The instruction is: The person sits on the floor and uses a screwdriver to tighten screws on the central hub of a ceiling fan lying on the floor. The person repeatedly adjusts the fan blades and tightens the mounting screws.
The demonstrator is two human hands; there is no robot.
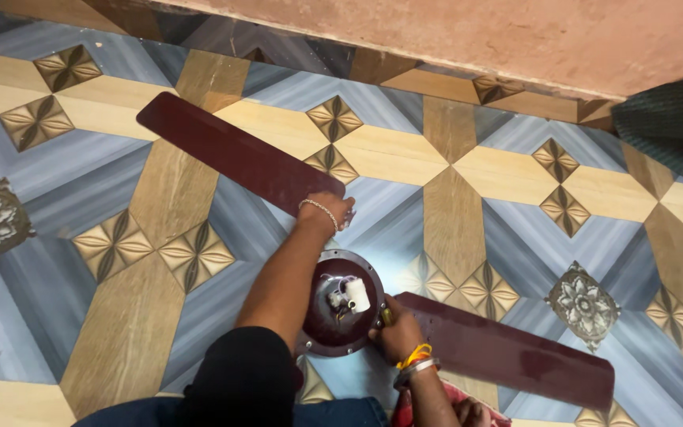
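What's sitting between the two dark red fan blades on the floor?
In the head view, the round fan motor housing lies between the upper blade and lower blade, with a white part and wires on top.

Fan motor [340, 304] on floor [515, 182], between left blade [239, 154] and right blade [507, 348].

Left hand [327, 212]: thin silver chain bracelet, black sleeve above. Right hand [395, 336]: orange thread and metal bangle at the wrist.
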